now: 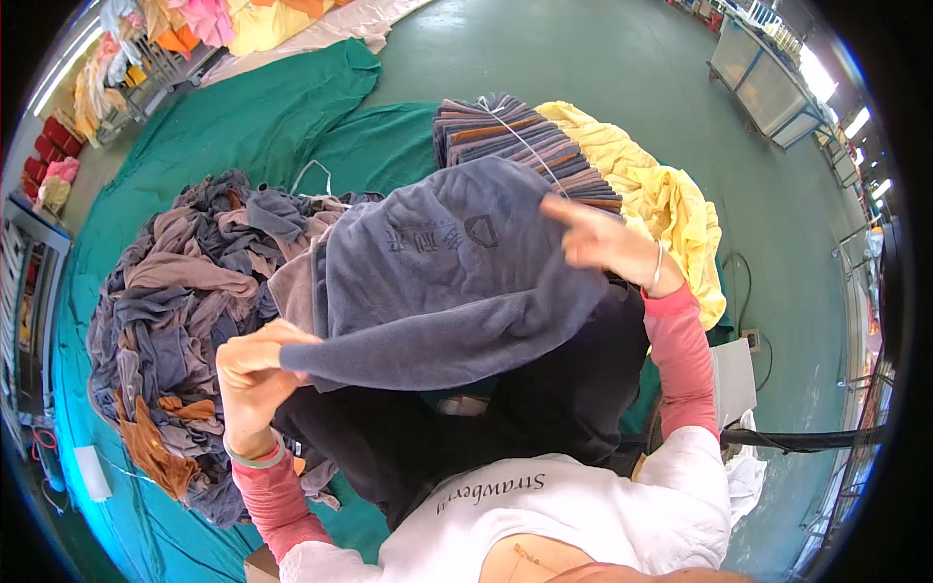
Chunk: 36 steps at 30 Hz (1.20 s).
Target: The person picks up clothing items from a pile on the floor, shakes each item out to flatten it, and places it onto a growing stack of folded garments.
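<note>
A dark grey-blue towel with black printing lies spread over my lap, its near edge lifted in a fold. My left hand pinches the left end of that raised edge between thumb and fingers. Over the towel's far right side is my right hand, slightly blurred. Its fingers stretch out to the left and grip no cloth that I can see. Brownish cloth shows at the towel's left side.
A heap of crumpled grey, brown and rust cloths lies at left. Beyond the towel is a tied stack of folded cloths, beside yellow fabric. Green sheeting covers the floor. A metal cart stands far right.
</note>
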Available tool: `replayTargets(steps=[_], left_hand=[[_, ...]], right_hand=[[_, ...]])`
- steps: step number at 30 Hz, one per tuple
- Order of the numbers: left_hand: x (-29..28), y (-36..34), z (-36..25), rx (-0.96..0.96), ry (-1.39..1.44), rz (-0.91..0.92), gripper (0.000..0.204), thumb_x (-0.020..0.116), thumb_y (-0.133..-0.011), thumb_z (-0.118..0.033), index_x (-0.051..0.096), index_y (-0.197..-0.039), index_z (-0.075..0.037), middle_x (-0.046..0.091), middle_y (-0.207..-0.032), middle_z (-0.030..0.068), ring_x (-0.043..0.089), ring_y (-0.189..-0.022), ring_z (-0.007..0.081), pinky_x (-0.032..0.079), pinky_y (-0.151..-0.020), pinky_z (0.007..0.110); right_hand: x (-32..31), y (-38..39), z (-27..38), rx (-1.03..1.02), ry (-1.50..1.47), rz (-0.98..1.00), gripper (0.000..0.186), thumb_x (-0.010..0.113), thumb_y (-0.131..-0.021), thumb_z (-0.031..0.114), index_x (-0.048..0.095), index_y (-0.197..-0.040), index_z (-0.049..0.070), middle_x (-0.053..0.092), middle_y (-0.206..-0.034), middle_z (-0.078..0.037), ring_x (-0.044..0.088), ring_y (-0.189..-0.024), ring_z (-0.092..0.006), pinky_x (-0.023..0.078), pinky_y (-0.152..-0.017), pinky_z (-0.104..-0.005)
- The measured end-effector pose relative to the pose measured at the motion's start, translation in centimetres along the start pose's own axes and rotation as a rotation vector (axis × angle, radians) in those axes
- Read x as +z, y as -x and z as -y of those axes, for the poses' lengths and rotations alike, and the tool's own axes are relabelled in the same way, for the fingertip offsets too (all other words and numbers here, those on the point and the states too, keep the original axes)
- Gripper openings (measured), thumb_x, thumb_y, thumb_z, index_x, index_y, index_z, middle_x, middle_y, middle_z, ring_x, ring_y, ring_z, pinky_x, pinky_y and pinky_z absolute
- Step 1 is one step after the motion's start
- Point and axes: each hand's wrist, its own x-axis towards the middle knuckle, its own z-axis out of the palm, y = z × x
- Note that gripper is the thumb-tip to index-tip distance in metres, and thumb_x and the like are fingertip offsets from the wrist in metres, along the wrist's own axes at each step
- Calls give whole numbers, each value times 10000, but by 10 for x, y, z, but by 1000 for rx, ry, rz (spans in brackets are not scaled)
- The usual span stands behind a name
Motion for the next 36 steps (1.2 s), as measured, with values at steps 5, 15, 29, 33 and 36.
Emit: replayTargets(steps=[5,15,29,33,36], left_hand=[[-4,-11,12,-107,-72,-427,211,529,-754,80,652,-920,38,611,-817,0,506,-699,42,386,-636,171],[12,-31,37,-324,-709,0,657,595,-812,-191,273,-1331,53,386,-1313,234,358,-1258,277,257,-1030,317],[-10,-6,-31,-504,-968,78,167,652,-742,-153,653,-850,-25,554,-792,97,542,-703,233,412,-641,306],[-4,-23,-21,-124,-1060,8,257,645,-746,-167,644,-969,-39,554,-920,126,534,-887,275,401,-797,339],[11,-38,4,68,-1138,130,420,621,-787,-271,553,-1153,-75,491,-1200,157,432,-1151,304,310,-967,402]], right_hand=[[-20,-28,5,-270,-280,-482,638,536,-789,57,279,-1373,68,542,-934,-21,487,-787,-65,403,-694,-190],[-10,-29,-31,38,185,-264,823,610,-812,396,167,-1403,35,397,-1264,-223,389,-1172,-238,326,-969,-330],[28,-4,13,41,841,-215,310,704,-682,213,568,-930,85,472,-920,-115,529,-847,-270,437,-754,-327],[52,-24,31,-249,894,-381,329,688,-714,229,552,-975,83,478,-1029,-139,495,-981,-308,398,-860,-371],[87,-51,50,-558,1144,-300,487,602,-795,380,486,-1206,146,353,-1344,-98,259,-1290,-317,169,-1041,-521]])
